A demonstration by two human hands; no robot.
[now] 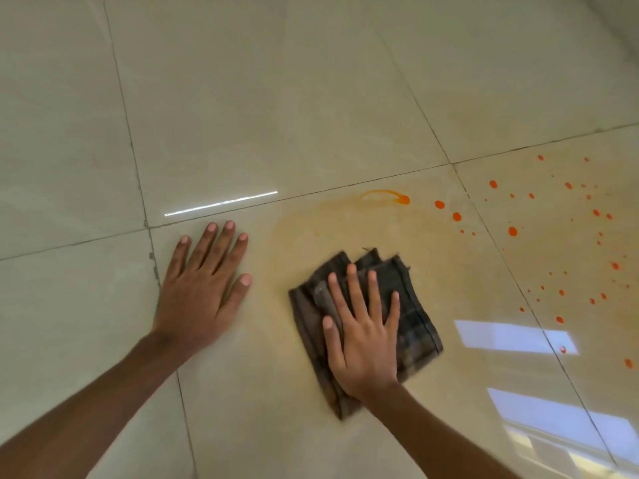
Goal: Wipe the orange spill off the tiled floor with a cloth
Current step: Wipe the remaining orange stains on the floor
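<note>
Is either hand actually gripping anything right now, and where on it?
Nothing is gripped. The right hand presses flat, fingers spread, on the middle of the folded dark cloth. The left hand lies flat on bare floor tile.

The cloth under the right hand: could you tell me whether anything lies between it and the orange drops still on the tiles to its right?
Nothing visible does. The cloth, pressed flat under the right hand, faces only bare tiled floor toward the orange drops. The left hand rests flat on the other side.
</note>
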